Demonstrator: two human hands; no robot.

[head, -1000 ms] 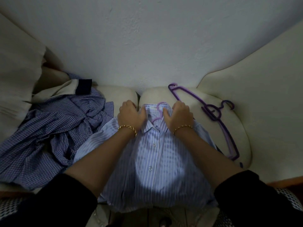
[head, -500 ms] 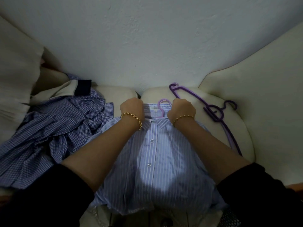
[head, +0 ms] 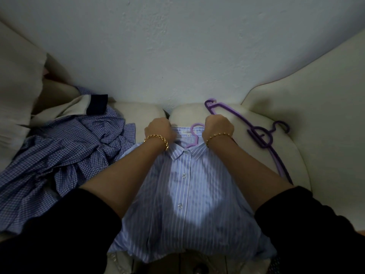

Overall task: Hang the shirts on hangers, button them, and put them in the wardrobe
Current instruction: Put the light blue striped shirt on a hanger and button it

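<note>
- Both hands are up at the neck of the striped shirt (head: 189, 204), which lies front-up on the sofa (head: 138, 110), hem toward the person.
- The left hand (head: 160, 129) has its grip curled tight on the left end of the collar (head: 180, 152), and the right hand (head: 218, 126) is clamped on the right end. The fingertips are tucked under the knuckles, so how much cloth each one pinches is hidden.
- The lilac hanger (head: 194, 135) is inside the shirt, with only its hook poking out between the two fists. This looks like the collar being seated on the hanger.
- To do it well, tug both sides evenly, so the hook sits dead centre and the shoulders land on the hanger's arms rather than sliding off one end.
- Two buttons (head: 184, 175) show closed down the front. Whether the one right under the collar is done, I cannot tell, so that is worth checking before the lift.
- Flatten the collar leaves first, then lift by the hook and not by the cloth, or the shirt slips askew.
- Mind the spare hangers (head: 266, 136) just beside the right arm and the checked shirts (head: 65, 155) heaped at the left. A straight lift should avoid a snag.
</note>
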